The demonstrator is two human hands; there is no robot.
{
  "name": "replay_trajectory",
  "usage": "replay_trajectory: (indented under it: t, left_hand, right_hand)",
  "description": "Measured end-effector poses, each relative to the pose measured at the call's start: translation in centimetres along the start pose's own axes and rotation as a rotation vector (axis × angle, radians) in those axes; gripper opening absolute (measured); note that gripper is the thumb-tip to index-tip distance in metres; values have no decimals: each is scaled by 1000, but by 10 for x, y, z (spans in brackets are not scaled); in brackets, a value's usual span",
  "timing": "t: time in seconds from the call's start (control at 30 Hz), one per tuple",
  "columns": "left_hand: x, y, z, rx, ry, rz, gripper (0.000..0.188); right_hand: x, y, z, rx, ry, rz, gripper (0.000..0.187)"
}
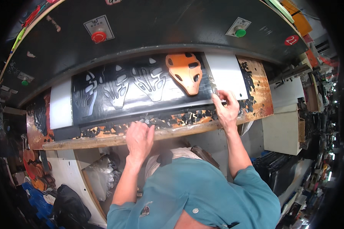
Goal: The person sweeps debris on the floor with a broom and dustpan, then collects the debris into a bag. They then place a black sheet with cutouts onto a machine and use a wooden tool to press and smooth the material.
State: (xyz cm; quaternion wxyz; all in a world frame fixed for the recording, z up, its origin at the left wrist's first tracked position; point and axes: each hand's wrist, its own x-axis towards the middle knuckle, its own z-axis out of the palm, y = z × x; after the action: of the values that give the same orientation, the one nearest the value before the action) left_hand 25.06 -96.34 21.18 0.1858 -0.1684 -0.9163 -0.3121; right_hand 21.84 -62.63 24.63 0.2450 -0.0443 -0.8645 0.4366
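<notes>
A black sheet (183, 100) lies on the bench, with several cut-out outlines across its left and middle parts. On its right part rests an orange cutting die (185, 72) with several dark openings. My right hand (227, 110) is at the sheet's lower right corner, thumb and fingers bent together on its edge. My left hand (138, 139) is over the wooden front rail (172, 133), beside black scraps (160, 123). Its thumb stands apart from the slightly blurred fingers, and nothing shows in it.
A dark machine beam (164, 26) spans the far side, bearing a red button (98, 36) and a green button (240, 33). White boards (61, 107) flank the sheet. More orange dies (36, 170) are stacked at lower left. Black sheets (273, 168) are piled at right.
</notes>
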Motion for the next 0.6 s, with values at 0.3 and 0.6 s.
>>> replay_trajectory:
  t: [0.3,0.6]
  left_hand:
    - [23,40,1,-441,45,119,19]
    - [14,37,38,-78,-173,160,51]
  right_hand:
    - [-24,-68,59,-644,-402,21,131]
    - [-56,-56,10,-320,-355,64,110]
